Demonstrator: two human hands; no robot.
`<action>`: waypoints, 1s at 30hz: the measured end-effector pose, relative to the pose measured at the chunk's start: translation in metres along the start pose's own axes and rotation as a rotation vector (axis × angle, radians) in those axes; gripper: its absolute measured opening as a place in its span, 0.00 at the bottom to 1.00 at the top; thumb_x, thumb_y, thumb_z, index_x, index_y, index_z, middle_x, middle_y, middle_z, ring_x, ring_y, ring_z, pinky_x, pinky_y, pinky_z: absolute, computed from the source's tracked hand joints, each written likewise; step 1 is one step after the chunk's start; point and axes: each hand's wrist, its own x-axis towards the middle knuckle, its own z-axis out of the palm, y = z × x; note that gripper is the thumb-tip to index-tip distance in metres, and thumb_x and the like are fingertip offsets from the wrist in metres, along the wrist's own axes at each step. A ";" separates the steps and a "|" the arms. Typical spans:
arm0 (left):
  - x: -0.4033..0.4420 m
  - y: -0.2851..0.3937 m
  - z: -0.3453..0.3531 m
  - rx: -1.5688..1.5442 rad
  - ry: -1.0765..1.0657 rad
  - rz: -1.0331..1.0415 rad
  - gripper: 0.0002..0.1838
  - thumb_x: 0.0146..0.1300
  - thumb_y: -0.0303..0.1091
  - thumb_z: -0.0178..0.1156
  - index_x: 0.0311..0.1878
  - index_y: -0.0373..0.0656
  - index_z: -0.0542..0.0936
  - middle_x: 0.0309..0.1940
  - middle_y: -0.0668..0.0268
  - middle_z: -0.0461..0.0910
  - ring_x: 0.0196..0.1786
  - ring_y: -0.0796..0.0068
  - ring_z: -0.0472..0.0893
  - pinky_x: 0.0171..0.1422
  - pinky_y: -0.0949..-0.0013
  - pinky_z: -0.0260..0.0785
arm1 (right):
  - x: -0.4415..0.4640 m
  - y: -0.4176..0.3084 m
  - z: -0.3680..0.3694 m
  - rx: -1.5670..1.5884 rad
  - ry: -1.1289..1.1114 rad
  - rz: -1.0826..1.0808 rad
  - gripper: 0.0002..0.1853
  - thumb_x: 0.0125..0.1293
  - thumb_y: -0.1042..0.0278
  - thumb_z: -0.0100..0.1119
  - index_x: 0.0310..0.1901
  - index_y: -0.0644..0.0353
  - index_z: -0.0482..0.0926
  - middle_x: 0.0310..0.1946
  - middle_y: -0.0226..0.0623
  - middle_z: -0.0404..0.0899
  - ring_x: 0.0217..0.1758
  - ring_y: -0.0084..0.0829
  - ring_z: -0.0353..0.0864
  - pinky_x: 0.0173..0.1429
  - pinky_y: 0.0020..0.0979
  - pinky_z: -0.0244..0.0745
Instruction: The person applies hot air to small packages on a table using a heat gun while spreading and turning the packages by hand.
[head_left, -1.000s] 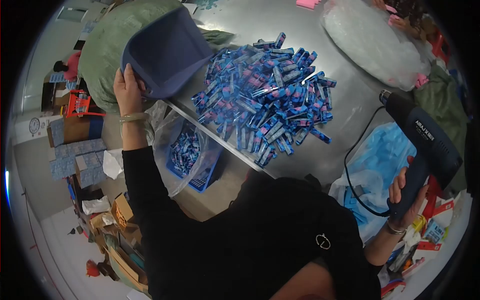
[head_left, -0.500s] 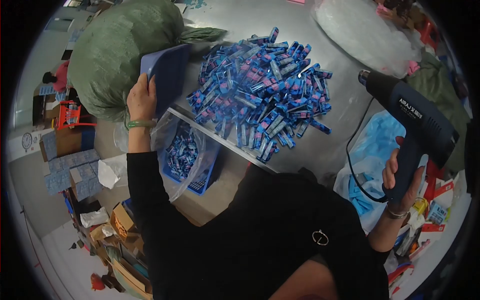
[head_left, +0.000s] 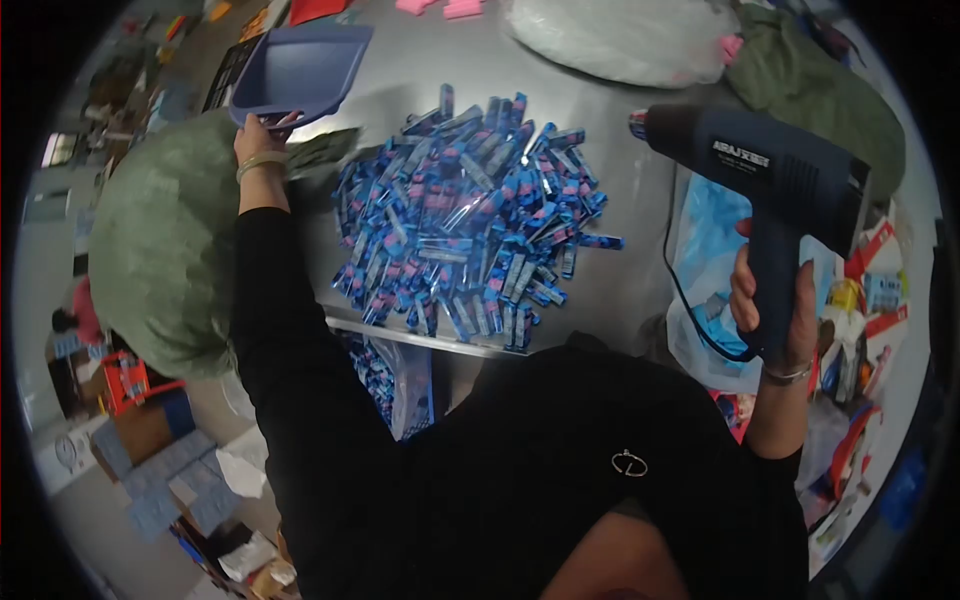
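Observation:
My left hand (head_left: 262, 140) grips the near rim of a blue-grey plastic basin (head_left: 300, 75) at the table's far left. The basin's inside faces me and looks bare. My right hand (head_left: 775, 300) is wrapped round the handle of a dark blue heat gun (head_left: 765, 165), raised at the right with its nozzle pointing left. Between my hands, a large heap of small blue-and-pink wrapped packets (head_left: 460, 215) lies on the metal table (head_left: 400, 60). The heat gun's nozzle is apart from the heap.
A stuffed green sack (head_left: 160, 240) bulges at the left. Below the table edge hangs a lined container of more packets (head_left: 372, 380). A clear plastic bag (head_left: 620, 35) lies at the back, and a bag of light blue pieces (head_left: 715, 270) stands under the gun's black cord.
My left hand has carried the basin away from me to the table's far left, tilting its inside into view. The heat gun stays in my right hand, and the view has shifted.

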 end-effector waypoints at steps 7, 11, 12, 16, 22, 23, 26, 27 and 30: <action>0.137 -0.208 -0.017 -0.203 0.015 -0.429 0.27 0.63 0.49 0.58 0.57 0.37 0.74 0.47 0.50 0.82 0.51 0.51 0.81 0.55 0.58 0.73 | 0.007 0.013 0.023 0.035 0.074 0.065 0.40 0.74 0.40 0.42 0.68 0.72 0.50 0.34 0.36 0.68 0.22 0.19 0.71 0.25 0.20 0.67; 0.152 -0.238 -0.018 -0.384 0.138 -0.689 0.21 0.73 0.37 0.39 0.62 0.34 0.66 0.55 0.48 0.76 0.49 0.48 0.80 0.49 0.52 0.76 | 0.021 0.017 0.033 0.135 0.122 0.070 0.36 0.74 0.45 0.43 0.66 0.73 0.55 0.34 0.39 0.70 0.22 0.21 0.72 0.29 0.21 0.70; 0.136 -0.228 -0.008 -0.555 0.290 -0.679 0.22 0.73 0.38 0.41 0.64 0.34 0.64 0.58 0.47 0.74 0.54 0.46 0.78 0.54 0.48 0.74 | 0.025 0.019 0.032 0.137 0.105 0.083 0.35 0.75 0.45 0.43 0.66 0.72 0.56 0.34 0.39 0.70 0.22 0.21 0.72 0.29 0.21 0.70; 0.110 -0.198 0.026 -0.693 0.386 -0.755 0.26 0.73 0.39 0.43 0.67 0.34 0.59 0.61 0.43 0.69 0.60 0.42 0.74 0.60 0.44 0.71 | 0.042 0.023 0.026 0.148 0.071 0.101 0.33 0.75 0.46 0.41 0.67 0.69 0.57 0.34 0.38 0.71 0.23 0.20 0.73 0.29 0.23 0.71; 0.091 -0.142 0.000 -0.597 0.305 -0.916 0.31 0.73 0.42 0.45 0.70 0.31 0.52 0.65 0.37 0.63 0.65 0.38 0.67 0.66 0.42 0.65 | 0.061 0.026 0.027 0.184 0.023 0.109 0.32 0.76 0.48 0.42 0.68 0.68 0.55 0.34 0.37 0.69 0.22 0.21 0.71 0.28 0.24 0.68; 0.086 -0.128 -0.003 -0.584 0.285 -0.941 0.32 0.73 0.42 0.45 0.70 0.31 0.50 0.66 0.36 0.62 0.66 0.37 0.66 0.67 0.41 0.64 | 0.061 0.024 0.026 0.187 0.012 0.120 0.32 0.76 0.48 0.42 0.68 0.68 0.55 0.34 0.37 0.69 0.22 0.21 0.71 0.28 0.24 0.68; 0.042 -0.080 -0.003 -0.547 0.257 -0.991 0.34 0.73 0.43 0.46 0.71 0.30 0.48 0.67 0.34 0.60 0.68 0.35 0.64 0.68 0.40 0.62 | 0.055 0.010 0.020 0.123 0.034 0.119 0.34 0.74 0.48 0.46 0.68 0.68 0.54 0.33 0.36 0.68 0.22 0.22 0.71 0.27 0.24 0.68; 0.023 -0.064 0.000 -0.462 0.231 -0.881 0.33 0.73 0.43 0.46 0.70 0.29 0.49 0.66 0.35 0.61 0.67 0.37 0.66 0.69 0.43 0.62 | 0.052 0.002 0.018 0.099 0.030 0.064 0.35 0.72 0.48 0.50 0.68 0.67 0.53 0.33 0.36 0.67 0.22 0.22 0.71 0.27 0.24 0.68; -0.001 -0.055 -0.034 -0.426 0.016 -0.676 0.30 0.73 0.40 0.48 0.67 0.27 0.54 0.64 0.37 0.66 0.66 0.42 0.69 0.69 0.50 0.64 | 0.037 -0.028 0.001 0.052 0.000 -0.002 0.39 0.67 0.51 0.58 0.68 0.67 0.52 0.33 0.35 0.67 0.23 0.22 0.71 0.28 0.23 0.67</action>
